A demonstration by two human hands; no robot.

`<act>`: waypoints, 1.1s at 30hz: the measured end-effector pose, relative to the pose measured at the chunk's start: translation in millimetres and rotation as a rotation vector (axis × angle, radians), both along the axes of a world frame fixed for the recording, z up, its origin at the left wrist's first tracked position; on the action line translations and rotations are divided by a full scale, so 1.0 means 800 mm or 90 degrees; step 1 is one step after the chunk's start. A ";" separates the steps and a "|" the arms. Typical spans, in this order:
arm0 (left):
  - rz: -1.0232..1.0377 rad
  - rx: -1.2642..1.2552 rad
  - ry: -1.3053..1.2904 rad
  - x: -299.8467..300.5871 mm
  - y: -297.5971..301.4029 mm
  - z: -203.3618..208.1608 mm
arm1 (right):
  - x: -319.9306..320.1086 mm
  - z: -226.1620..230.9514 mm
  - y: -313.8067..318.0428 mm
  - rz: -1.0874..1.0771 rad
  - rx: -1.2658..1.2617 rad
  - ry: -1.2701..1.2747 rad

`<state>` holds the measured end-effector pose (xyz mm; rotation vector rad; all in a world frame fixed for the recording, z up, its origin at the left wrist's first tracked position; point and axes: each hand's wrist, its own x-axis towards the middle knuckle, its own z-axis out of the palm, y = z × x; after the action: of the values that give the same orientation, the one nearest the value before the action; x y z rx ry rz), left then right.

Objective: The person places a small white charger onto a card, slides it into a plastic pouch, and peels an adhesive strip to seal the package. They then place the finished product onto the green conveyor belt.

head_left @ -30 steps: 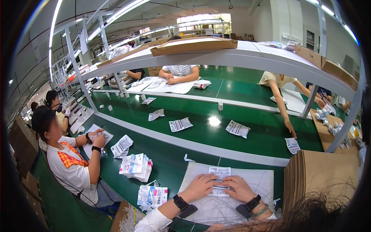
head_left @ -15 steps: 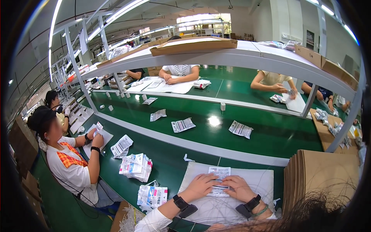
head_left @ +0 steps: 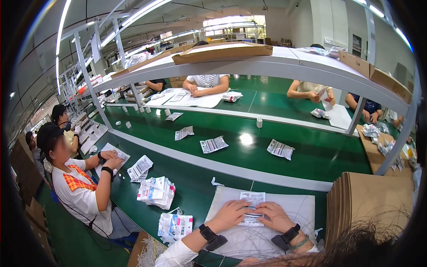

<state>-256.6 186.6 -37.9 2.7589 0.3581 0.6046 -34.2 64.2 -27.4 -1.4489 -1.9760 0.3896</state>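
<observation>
A flat white packet with dark print [head_left: 252, 196] lies on a white sheet [head_left: 293, 213] in front of me. My left hand [head_left: 231, 214] rests palm down across the packet's left side, fingers stretched toward its middle. From the other side my right hand [head_left: 273, 216] lies over the packet's right part, its fingers also extended and flat. The fingertips of both hands nearly meet, hiding the middle of the packet. Its upper and lower ends show between and beyond the hands. Dark bands with black boxes circle both my wrists.
Left of the sheet sit a pile of white packets [head_left: 156, 192] and another small stack [head_left: 175, 226]. Brown cardboard sheets [head_left: 369, 200] stand at the right. Past a grey rail, several packets ride a green belt [head_left: 249, 164]. A co-worker [head_left: 84, 178] sits at the left; others work opposite.
The packets and the small white block on the belt have shifted slightly right. The co-worker at the left has lowered their hands onto their sheet. My hands and the packet stay put.
</observation>
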 end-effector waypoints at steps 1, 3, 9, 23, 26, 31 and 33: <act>-0.001 -0.007 -0.001 0.000 0.002 -0.003 | 0.000 -0.002 0.002 0.000 -0.004 0.002; -0.001 -0.007 -0.004 -0.001 0.000 -0.001 | -0.001 -0.001 0.000 0.000 -0.003 0.004; -0.002 -0.001 -0.003 -0.001 -0.002 -0.001 | 0.000 0.002 -0.004 -0.007 -0.003 0.004; -0.009 0.006 0.040 0.001 0.004 -0.007 | 0.026 0.029 0.021 0.015 -0.049 0.113; 0.000 -0.027 0.048 -0.002 0.000 -0.006 | 0.054 0.062 0.062 -0.028 -0.084 0.191; -0.010 -0.062 0.074 -0.008 -0.002 -0.007 | 0.107 0.072 0.194 -0.133 -0.061 0.183; -0.015 -0.044 0.084 -0.010 -0.003 -0.012 | 0.140 0.043 0.258 -0.169 -0.048 0.157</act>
<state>-264.7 184.1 -47.6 2.7391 0.3670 0.3966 78.0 270.8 7.2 -1.6024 -1.5669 0.5006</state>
